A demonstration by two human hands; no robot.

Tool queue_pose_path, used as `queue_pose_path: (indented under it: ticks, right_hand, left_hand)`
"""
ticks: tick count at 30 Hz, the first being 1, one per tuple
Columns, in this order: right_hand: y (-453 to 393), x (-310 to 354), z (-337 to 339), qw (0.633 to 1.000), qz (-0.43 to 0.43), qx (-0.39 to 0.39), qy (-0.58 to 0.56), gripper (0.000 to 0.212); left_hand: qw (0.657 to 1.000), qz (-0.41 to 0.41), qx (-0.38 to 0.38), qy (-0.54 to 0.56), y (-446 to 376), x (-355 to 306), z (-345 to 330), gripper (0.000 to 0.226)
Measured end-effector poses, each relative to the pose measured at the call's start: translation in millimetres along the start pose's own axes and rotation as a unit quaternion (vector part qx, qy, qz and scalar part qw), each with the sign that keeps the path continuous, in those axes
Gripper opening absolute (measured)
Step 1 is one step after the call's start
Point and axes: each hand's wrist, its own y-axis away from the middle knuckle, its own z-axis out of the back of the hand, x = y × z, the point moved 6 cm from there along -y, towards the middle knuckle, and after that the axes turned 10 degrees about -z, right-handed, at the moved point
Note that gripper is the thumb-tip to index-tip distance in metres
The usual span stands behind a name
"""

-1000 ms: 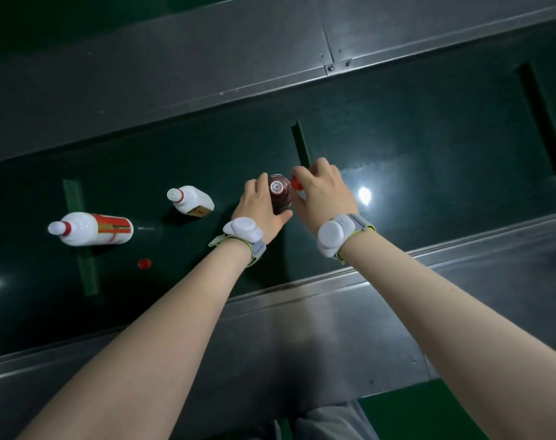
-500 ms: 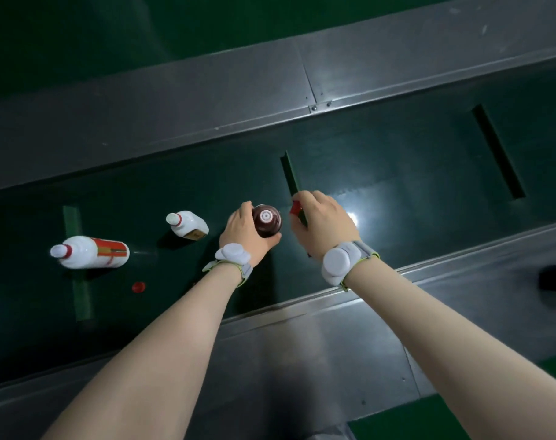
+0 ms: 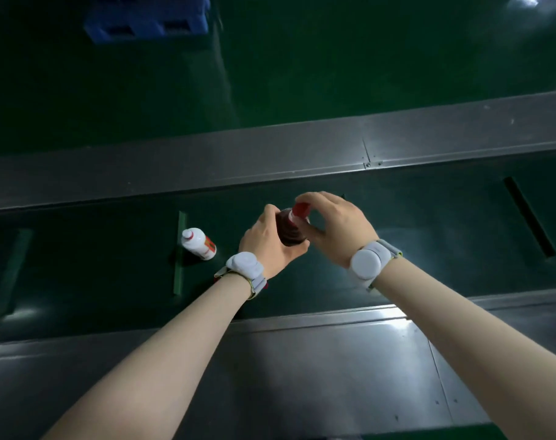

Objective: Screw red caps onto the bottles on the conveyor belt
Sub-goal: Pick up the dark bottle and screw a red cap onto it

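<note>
A dark brown bottle (image 3: pixel 290 233) is tilted above the dark green conveyor belt (image 3: pixel 429 249), and my left hand (image 3: pixel 267 242) is wrapped around its body. My right hand (image 3: pixel 337 223) pinches a red cap (image 3: pixel 301 208) that sits on the bottle's neck. A small white bottle (image 3: pixel 198 243) with a red and gold label lies on the belt to the left of my hands; its mouth shows white with no red cap.
Steel side rails run along the belt, the far rail (image 3: pixel 270 160) and the near rail (image 3: pixel 333 360). Raised cleats cross the belt, a green cleat (image 3: pixel 178 252) and a dark cleat (image 3: pixel 529 217). A blue pallet (image 3: pixel 149 20) lies on the green floor beyond.
My left hand has lifted and tilted the brown bottle, and my right hand has brought the red cap onto its neck. The view has swung up, so the large white bottle and loose cap are out of sight.
</note>
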Motion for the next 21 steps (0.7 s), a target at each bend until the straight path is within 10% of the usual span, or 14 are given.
queue_pose_path:
  ticks: [21]
  right_hand:
    - [58.8, 182.8, 53.2, 0.974, 0.040, 0.122, 0.187, 0.027]
  left_hand:
    - [0.990, -0.105, 0.011, -0.089, 119.7, -39.3, 168.2, 0.069]
